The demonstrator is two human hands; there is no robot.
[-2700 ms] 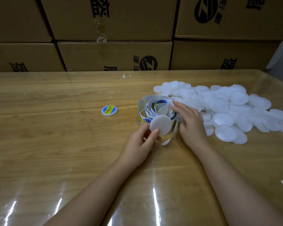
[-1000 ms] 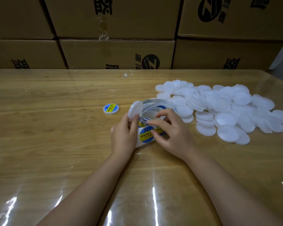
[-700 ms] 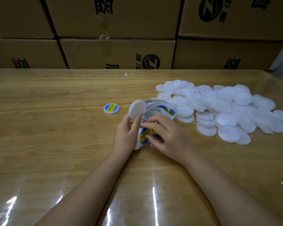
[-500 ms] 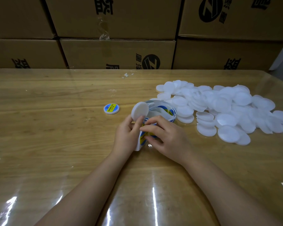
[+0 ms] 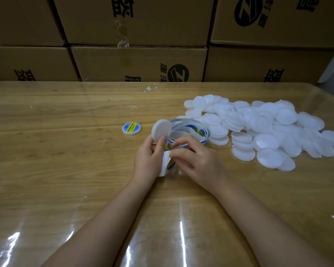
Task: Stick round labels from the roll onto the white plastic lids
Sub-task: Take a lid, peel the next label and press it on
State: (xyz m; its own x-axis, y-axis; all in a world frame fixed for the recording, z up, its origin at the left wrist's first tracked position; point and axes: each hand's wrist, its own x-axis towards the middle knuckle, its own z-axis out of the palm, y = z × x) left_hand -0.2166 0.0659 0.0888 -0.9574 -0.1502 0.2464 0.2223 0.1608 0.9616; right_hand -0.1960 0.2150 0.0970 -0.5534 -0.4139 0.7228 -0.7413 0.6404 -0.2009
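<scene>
Early: one round white plastic lid labelled, heap blank; left hand pinches bare lid, right hand pinches label strip.

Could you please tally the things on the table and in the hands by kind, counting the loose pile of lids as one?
Labelled lid: 1
Plain lid held in the left hand: 1
Label roll: 1
Pile of plain lids: 1 (its lids overlap too much to count)
Total: 4
</scene>
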